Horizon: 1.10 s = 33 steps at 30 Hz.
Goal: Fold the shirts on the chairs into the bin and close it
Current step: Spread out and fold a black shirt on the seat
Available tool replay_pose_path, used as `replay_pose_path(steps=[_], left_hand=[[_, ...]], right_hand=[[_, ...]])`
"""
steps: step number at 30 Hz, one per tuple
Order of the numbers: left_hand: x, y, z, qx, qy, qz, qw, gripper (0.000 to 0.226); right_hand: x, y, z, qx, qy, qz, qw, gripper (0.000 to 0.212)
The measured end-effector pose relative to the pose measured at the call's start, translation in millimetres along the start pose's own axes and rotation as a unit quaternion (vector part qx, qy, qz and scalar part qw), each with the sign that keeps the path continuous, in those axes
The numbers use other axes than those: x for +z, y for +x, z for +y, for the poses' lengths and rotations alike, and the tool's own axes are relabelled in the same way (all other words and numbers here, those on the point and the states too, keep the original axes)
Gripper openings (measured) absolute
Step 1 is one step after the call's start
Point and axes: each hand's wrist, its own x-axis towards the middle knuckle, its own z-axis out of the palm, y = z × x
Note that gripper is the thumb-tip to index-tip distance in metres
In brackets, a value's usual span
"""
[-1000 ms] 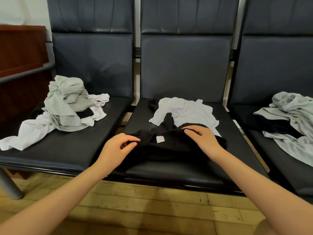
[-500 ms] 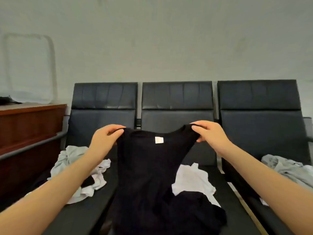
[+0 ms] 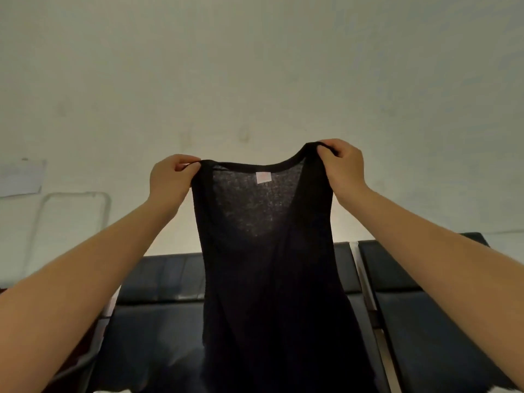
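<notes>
A thin black shirt hangs full length in front of me, held up high by its neckline, with a small white label just under the collar. My left hand pinches the left shoulder and my right hand pinches the right shoulder, which sits a little higher. The fabric drops straight down past the frame's lower edge. The other shirts on the seats and the bin are out of view.
Behind the shirt run the dark padded backrests of the chairs, with a pale wall above them. A sheet of paper is stuck on the wall at the left.
Both hands gripped the black shirt on the middle seat and lifted it up by the shoulders. My view tilted upward, so the seats and the other shirts dropped out of sight.
</notes>
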Motion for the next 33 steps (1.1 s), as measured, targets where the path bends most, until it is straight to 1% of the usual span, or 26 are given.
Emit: replay_pose_path(steps=[3,7,9,12,14,15,17,18,19,20,21,23,25,27,28,29,30,32,33], left_hand=[[9,5,1,0.023,0.038,-0.014,0.999,0.016],[31,-20,-35,0.04,0.149,-0.081,0.985,0.022],[41,-39,-60,0.034,0.184,-0.118,0.975,0.023],[60,-75,-102,0.005,0.219,-0.174,0.96,0.023],[76,-106,-133,-0.052,0.221,-0.198,0.953,0.022],[84,-124,-150,-0.101,0.201,-0.2,0.954,0.021],[102,-163,-186,-0.228,0.121,-0.187,0.948,0.015],[111,-183,-205,-0.29,0.084,-0.178,0.937,0.011],[118,-203,-225,-0.344,0.054,-0.167,0.922,0.01],[126,-222,-243,-0.394,0.028,-0.154,0.906,0.015],[133,-239,-261,-0.441,0.0,-0.14,0.886,0.02],[145,-269,-288,-0.523,-0.057,-0.102,0.844,0.021],[158,-290,-310,-0.569,-0.085,-0.081,0.814,0.019],[170,-303,-327,-0.599,-0.112,-0.048,0.791,0.012],[175,-307,-332,-0.603,-0.121,-0.035,0.788,0.01],[180,-311,-338,-0.591,-0.117,-0.04,0.797,0.008],[184,-316,-341,-0.57,-0.106,-0.057,0.813,0.009],[186,-330,-353,-0.531,-0.057,-0.112,0.838,0.037],[184,-339,-360,-0.511,-0.01,-0.156,0.845,0.046]], right_hand=[[-4,12,15,-0.006,-0.073,-0.007,0.997,0.022],[-23,-13,71,0.021,-0.197,-0.067,0.978,0.024],[-35,-34,101,0.051,-0.239,-0.101,0.964,0.023],[-48,-72,150,0.145,-0.244,-0.137,0.949,0.021],[-54,-101,183,0.22,-0.245,-0.146,0.933,0.021],[-56,-117,199,0.258,-0.244,-0.15,0.923,0.022],[-59,-151,230,0.34,-0.235,-0.157,0.897,0.02],[-61,-168,246,0.38,-0.227,-0.159,0.882,0.019],[-62,-184,263,0.417,-0.219,-0.163,0.867,0.019],[-63,-200,279,0.446,-0.213,-0.167,0.853,0.019],[-64,-215,295,0.47,-0.209,-0.168,0.841,0.019],[-64,-239,326,0.508,-0.207,-0.157,0.821,0.021],[-63,-257,353,0.533,-0.206,-0.133,0.81,0.023],[-61,-268,374,0.552,-0.194,-0.11,0.804,0.023],[-60,-273,383,0.561,-0.18,-0.1,0.801,0.023],[-58,-278,389,0.569,-0.161,-0.104,0.8,0.024],[-56,-283,393,0.573,-0.141,-0.129,0.797,0.033],[-56,-300,397,0.57,-0.14,-0.223,0.778,0.056],[-56,-309,396,0.562,-0.163,-0.266,0.765,0.063]])
